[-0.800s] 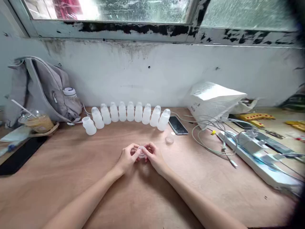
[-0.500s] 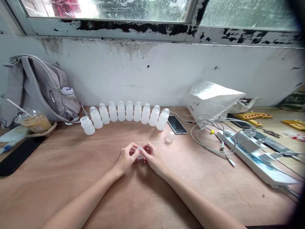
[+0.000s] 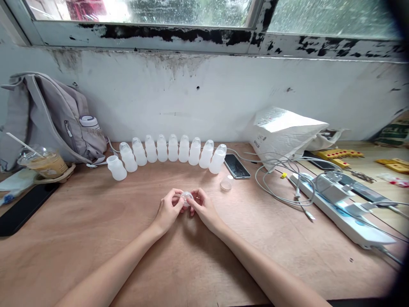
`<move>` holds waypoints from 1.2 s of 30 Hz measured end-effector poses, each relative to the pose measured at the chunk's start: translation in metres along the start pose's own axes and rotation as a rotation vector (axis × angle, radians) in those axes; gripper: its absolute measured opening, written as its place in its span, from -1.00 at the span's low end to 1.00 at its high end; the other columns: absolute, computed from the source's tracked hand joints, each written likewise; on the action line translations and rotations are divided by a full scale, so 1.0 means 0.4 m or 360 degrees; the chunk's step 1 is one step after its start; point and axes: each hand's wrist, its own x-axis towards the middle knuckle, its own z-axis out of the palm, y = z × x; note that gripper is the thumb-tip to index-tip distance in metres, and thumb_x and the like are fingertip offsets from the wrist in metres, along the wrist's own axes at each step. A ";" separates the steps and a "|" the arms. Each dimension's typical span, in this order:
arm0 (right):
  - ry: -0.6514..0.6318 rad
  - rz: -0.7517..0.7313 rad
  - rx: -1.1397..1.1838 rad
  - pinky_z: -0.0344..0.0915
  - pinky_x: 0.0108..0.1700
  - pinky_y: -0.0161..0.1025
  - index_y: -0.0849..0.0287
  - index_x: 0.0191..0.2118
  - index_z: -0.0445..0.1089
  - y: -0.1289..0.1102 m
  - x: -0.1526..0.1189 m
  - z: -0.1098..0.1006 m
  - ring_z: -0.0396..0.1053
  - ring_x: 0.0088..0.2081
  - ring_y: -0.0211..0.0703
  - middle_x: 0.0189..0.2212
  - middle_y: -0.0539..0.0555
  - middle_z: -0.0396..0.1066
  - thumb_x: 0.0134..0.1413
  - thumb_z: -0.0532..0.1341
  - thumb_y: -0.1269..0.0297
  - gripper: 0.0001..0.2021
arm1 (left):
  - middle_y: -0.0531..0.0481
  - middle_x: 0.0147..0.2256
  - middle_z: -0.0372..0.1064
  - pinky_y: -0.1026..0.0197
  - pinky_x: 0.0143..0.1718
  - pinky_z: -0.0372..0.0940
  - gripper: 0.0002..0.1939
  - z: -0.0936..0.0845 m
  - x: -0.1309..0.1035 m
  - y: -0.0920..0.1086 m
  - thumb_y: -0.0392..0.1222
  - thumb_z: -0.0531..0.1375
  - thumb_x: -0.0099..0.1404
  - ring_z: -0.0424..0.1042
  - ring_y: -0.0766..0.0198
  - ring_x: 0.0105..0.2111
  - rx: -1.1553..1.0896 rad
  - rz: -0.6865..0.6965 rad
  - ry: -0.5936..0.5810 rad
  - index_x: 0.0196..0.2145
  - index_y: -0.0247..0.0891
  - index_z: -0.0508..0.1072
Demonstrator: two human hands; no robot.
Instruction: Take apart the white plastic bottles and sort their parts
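Observation:
Near the middle of the table, my left hand and my right hand both pinch a small translucent bottle collar between thumbs and fingers. Its round rim faces up, and the fingers cover its lower part. To the right of my hands a clear dome-shaped bottle cap rests on the wood. An open white baby bottle, without a top, stands at the left end of a curved row. The row's other bottles are white too and wear clear caps.
A phone lies beyond the cap. Loose cables and a power strip spread along the right, before a white bag. At left are a backpack, an iced drink and a black phone-like slab.
Both hands have lifted slightly and the collar in them has tipped, so its round rim shows more. The bottles and the cap stay where they were.

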 end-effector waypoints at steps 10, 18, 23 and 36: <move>0.0053 0.0017 0.0019 0.22 -0.64 -0.36 0.15 -0.44 0.14 -0.001 -0.002 0.000 0.24 -0.68 -0.35 -0.58 -0.09 0.29 -0.07 0.18 0.16 -0.79 | -0.05 -0.35 0.43 0.24 -0.34 0.34 -0.75 -0.004 0.008 -0.020 -0.15 0.15 0.12 0.44 0.25 -0.37 0.0061 0.0066 -0.0062 -0.24 -0.25 0.22; 0.0101 0.0065 -0.0015 0.10 -0.76 -0.40 0.13 -0.49 0.06 -0.002 0.007 -0.010 0.14 -0.76 -0.39 -0.65 -0.16 0.21 -0.13 0.16 0.30 -0.81 | -0.02 -0.35 0.43 0.27 -0.37 0.33 -0.69 0.001 -0.003 -0.015 -0.38 0.08 0.07 0.44 0.31 -0.43 0.0102 0.0193 -0.0269 -0.18 -0.24 0.22; 0.0113 0.0066 -0.0088 -0.01 -0.80 -0.42 0.12 -0.49 0.05 -0.003 0.011 -0.015 0.09 -0.78 -0.40 -0.69 -0.19 0.16 -0.13 0.13 0.32 -0.84 | -0.02 -0.32 0.42 0.31 -0.44 0.31 -0.57 -0.001 -0.004 -0.016 -0.47 0.02 -0.04 0.42 0.34 -0.47 0.0040 0.0148 -0.0320 -0.16 -0.24 0.21; 0.0213 -0.0003 -0.0320 -0.06 -0.75 -0.42 0.12 -0.52 0.08 -0.003 0.010 -0.018 0.07 -0.74 -0.39 -0.68 -0.15 0.18 -0.16 0.12 0.32 -0.87 | 0.01 -0.37 0.44 0.31 -0.43 0.30 -0.56 -0.002 -0.008 -0.013 -0.46 0.01 -0.06 0.43 0.32 -0.46 0.0012 0.0132 -0.0325 -0.16 -0.24 0.23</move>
